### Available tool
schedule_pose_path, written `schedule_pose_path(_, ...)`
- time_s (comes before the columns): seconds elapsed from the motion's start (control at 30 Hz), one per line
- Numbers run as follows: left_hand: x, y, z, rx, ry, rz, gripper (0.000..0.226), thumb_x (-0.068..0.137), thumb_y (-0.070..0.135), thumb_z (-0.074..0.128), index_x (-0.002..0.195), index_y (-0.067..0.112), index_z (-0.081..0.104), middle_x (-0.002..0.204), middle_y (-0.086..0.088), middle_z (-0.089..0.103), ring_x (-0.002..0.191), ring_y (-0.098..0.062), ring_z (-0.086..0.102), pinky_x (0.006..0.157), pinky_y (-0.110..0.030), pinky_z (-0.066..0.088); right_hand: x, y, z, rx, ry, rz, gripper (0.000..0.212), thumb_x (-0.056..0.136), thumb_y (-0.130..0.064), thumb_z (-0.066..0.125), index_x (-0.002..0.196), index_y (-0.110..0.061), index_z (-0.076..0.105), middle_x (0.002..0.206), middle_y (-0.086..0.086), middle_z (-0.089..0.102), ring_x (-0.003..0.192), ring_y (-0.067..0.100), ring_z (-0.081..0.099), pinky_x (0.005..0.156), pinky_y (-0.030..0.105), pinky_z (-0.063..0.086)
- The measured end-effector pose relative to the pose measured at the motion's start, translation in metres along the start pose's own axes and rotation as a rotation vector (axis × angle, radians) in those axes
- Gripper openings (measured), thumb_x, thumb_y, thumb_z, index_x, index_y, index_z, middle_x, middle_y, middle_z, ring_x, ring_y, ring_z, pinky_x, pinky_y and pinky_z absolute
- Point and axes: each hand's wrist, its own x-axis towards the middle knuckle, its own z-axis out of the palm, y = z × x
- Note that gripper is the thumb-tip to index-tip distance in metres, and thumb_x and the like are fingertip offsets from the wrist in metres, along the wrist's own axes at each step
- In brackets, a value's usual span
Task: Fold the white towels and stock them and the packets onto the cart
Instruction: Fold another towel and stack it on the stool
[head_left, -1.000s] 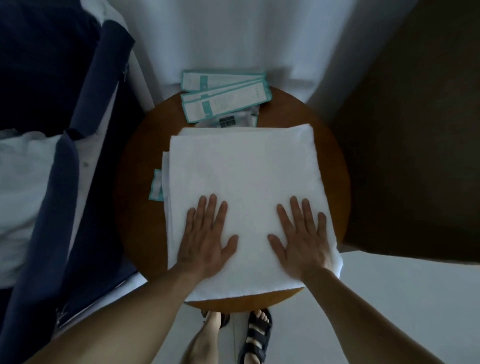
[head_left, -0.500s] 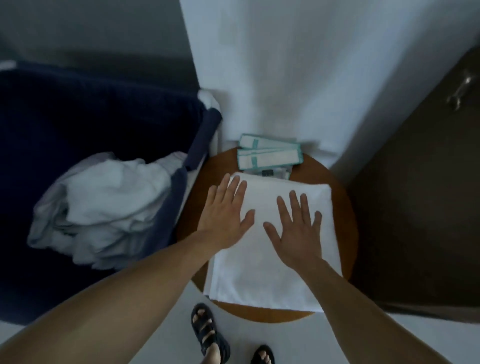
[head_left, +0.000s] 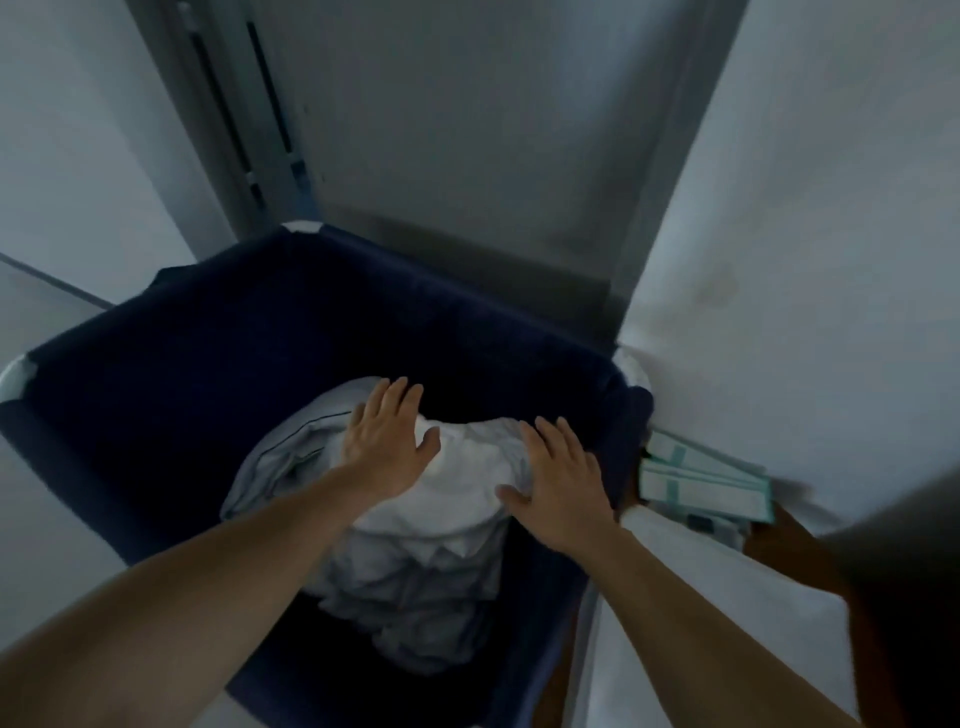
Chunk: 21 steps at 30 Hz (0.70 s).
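Both hands reach into a deep navy fabric laundry bin that fills the middle and left of the view. The left hand lies palm down, fingers spread and loosely extended, over the far left part of a crumpled heap of white towels in the bin; its grip is wide and closes on nothing, and whether the palm actually presses the cloth cannot be told. The right hand is likewise flat and wide, fingers stretched toward the far side, over the right edge of the heap, close to the bin's right wall; its thumb points left across the cloth. It holds nothing.

The heap sits in the near half of the bin, bunched and wrinkled, with a thin dark line of piping visible on one fold at the left.

To the right of the bin, a folded white towel lies flat on a round brown wooden surface, under the right forearm. At the far end of that surface, just beyond the folded towel, lies a small overlapping stack of white packets with teal bands, against a white wall.
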Motion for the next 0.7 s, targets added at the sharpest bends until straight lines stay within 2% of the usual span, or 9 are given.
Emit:
schedule_pose_path(0.1,0.027,-0.058,0.003,-0.033,-0.048,-0.032,0.071,0.100,0.051,0.035,0.156,0.015,0.012,0.164,-0.006,0.011,0.151,-0.025,0.007,0.122,-0.046,0.015,0.053,-0.036,0.042,-0.017,-0.163,0.001,0.094,0.090,-0.062,0.053,0.158,-0.025,0.000,0.166,0.002,0.002,0.152,0.027,-0.001,0.119,0.053,0.019)
schedule_pose_path(0.2,0.049,-0.107,0.017,-0.057,-0.098,-0.044,0.071,0.100,0.049,0.037,0.157,0.016,0.011,0.164,-0.007,0.010,0.151,-0.026,0.007,0.122,-0.046,0.014,0.101,-0.059,0.085,0.019,-0.338,0.060,0.102,0.089,-0.064,0.056,0.157,-0.030,-0.012,0.166,-0.001,-0.009,0.152,0.026,-0.009,0.120,0.057,0.013)
schedule_pose_path(0.37,0.074,-0.164,0.047,-0.086,-0.180,-0.076,0.069,0.100,0.049,0.038,0.156,0.018,0.012,0.164,-0.006,0.011,0.151,-0.025,0.008,0.122,-0.045,0.014,0.159,-0.075,0.142,0.022,-0.465,0.108,0.117,0.083,-0.061,0.068,0.154,-0.034,-0.022,0.164,-0.003,-0.020,0.151,0.026,-0.019,0.119,0.060,0.015)
schedule_pose_path(0.47,0.077,-0.182,0.062,-0.099,-0.216,-0.055,0.069,0.099,0.048,0.041,0.156,0.020,0.013,0.163,-0.004,0.012,0.151,-0.024,0.010,0.122,-0.042,0.014,0.171,-0.077,0.165,0.013,-0.494,0.129,0.123,0.078,-0.060,0.072,0.153,-0.036,-0.022,0.165,-0.003,-0.010,0.152,0.027,-0.009,0.119,0.059,0.019)
schedule_pose_path(0.53,0.079,-0.191,0.070,-0.118,-0.239,-0.052,0.071,0.098,0.048,0.043,0.156,0.020,0.012,0.163,-0.004,0.012,0.150,-0.023,0.010,0.122,-0.042,0.013,0.171,-0.080,0.177,-0.031,-0.485,0.157,0.120,0.079,-0.059,0.071,0.155,-0.031,-0.018,0.160,0.004,0.013,0.146,0.030,0.015,0.113,0.052,0.031)
schedule_pose_path(0.6,0.080,-0.195,0.073,-0.116,-0.273,-0.051,0.073,0.098,0.048,0.044,0.156,0.020,0.010,0.163,-0.005,0.011,0.150,-0.023,0.009,0.122,-0.044,0.013,0.165,-0.086,0.181,-0.109,-0.471,0.188,0.106,0.087,-0.057,0.064,0.158,-0.025,-0.007,0.149,0.007,0.032,0.135,0.028,0.032,0.105,0.045,0.037)
schedule_pose_path(0.67,0.081,-0.192,0.071,-0.108,-0.300,-0.039,0.075,0.097,0.049,0.044,0.156,0.020,0.009,0.163,-0.005,0.010,0.150,-0.024,0.010,0.122,-0.046,0.015,0.158,-0.090,0.181,-0.124,-0.440,0.193,0.072,0.095,-0.051,0.054,0.154,-0.024,0.023,0.140,0.006,0.048,0.126,0.026,0.044,0.101,0.039,0.042)
schedule_pose_path(0.7,0.082,-0.190,0.068,-0.108,-0.305,-0.029,0.076,0.097,0.050,0.045,0.157,0.021,0.009,0.163,-0.005,0.010,0.150,-0.024,0.012,0.122,-0.046,0.016,0.156,-0.091,0.178,-0.082,-0.424,0.214,0.053,0.097,-0.048,0.050,0.144,-0.024,0.041,0.135,0.005,0.054,0.121,0.024,0.049,0.098,0.036,0.044)
